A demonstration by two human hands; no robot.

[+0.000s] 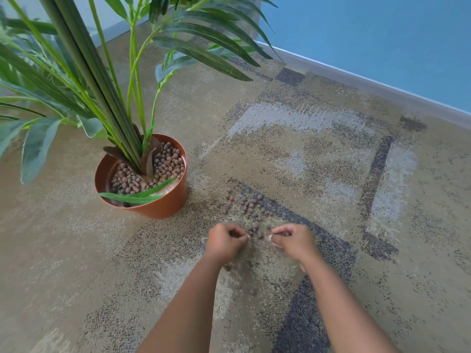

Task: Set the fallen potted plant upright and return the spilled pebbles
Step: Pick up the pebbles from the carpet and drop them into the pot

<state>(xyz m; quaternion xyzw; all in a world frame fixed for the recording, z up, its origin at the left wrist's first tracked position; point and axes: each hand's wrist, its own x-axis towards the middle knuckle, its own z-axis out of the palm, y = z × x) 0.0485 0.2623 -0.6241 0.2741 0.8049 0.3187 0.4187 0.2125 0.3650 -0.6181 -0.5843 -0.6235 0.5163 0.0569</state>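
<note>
The potted plant stands upright on the carpet at the left, in a terracotta-coloured pot (165, 200) partly filled with brown pebbles (168, 161). Its long green leaves (76, 80) spread over the upper left. Spilled pebbles (248, 206) lie scattered on the carpet to the right of the pot. My left hand (225, 240) and my right hand (293, 239) rest on the carpet just in front of that scatter, both curled closed with fingertips pinched. Pebbles seem to be gathered inside each hand. A few pebbles (256, 231) lie between the two hands.
A patterned beige and grey carpet (331, 161) covers the floor. A grey skirting board (369, 84) and blue wall (382, 34) run along the upper right. One stray pebble (252, 291) lies between my forearms.
</note>
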